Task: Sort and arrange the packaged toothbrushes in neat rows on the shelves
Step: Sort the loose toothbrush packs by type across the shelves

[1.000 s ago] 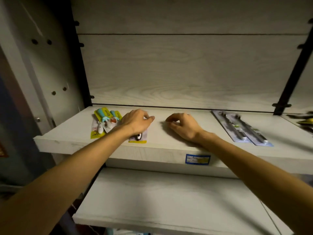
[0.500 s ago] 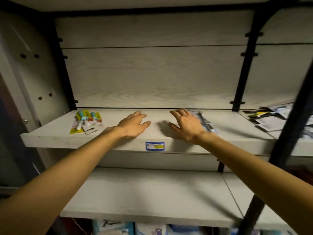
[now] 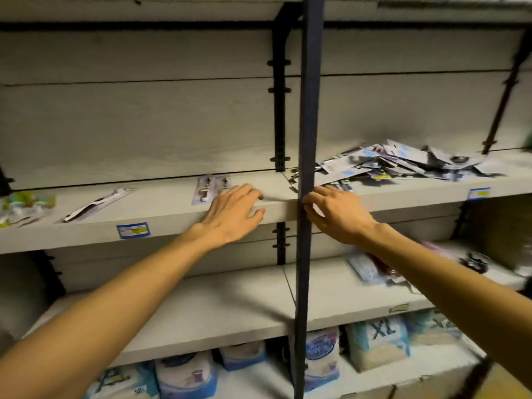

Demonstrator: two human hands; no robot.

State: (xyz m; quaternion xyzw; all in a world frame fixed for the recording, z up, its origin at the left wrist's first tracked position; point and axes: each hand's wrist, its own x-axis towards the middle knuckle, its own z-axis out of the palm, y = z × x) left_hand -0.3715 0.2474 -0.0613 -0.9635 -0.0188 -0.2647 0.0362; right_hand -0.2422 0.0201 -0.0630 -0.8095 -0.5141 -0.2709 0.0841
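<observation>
A loose heap of packaged toothbrushes lies on the right bay of the grey shelf. On the left bay sit a grey twin pack, a single dark-and-white toothbrush pack lying askew, and colourful packs at the far left. My left hand hovers over the shelf's front edge just right of the twin pack, fingers spread and holding nothing. My right hand reaches out beside the dark upright post, fingers extended toward the heap, empty.
The post splits the two bays and stands between my hands. A lower shelf holds a few blurred packets at the right. Bagged goods marked XL fill the bottom row. Blue price tags sit on the shelf edge.
The view and both hands have swung right, from the left bay to the post. The heap of packs came into sight. Both hands left the shelf surface and stay empty.
</observation>
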